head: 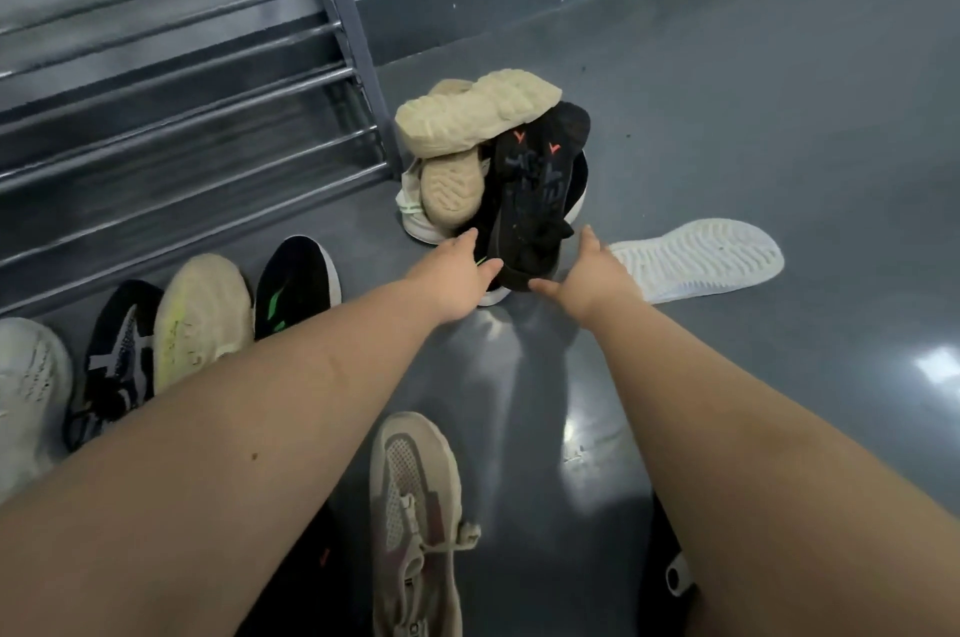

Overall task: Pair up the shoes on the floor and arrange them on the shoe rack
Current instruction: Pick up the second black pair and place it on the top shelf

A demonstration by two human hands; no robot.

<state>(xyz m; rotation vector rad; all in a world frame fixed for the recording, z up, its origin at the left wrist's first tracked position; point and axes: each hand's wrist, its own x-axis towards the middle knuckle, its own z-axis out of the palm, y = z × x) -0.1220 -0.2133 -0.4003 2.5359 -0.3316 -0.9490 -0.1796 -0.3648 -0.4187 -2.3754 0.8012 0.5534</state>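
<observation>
Grey glossy floor carries a shoe pile right of the shoe rack. Your left hand and right hand, fingers spread, flank the black shoe, sole up atop that pile. Expect light, flexible handling; grasp its stiffer sole edges.

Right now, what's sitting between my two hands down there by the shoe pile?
The head view shows the heel end of the black shoe, lying sole up on the pile. Your left hand and right hand flank it, fingers reaching its edges.
</observation>
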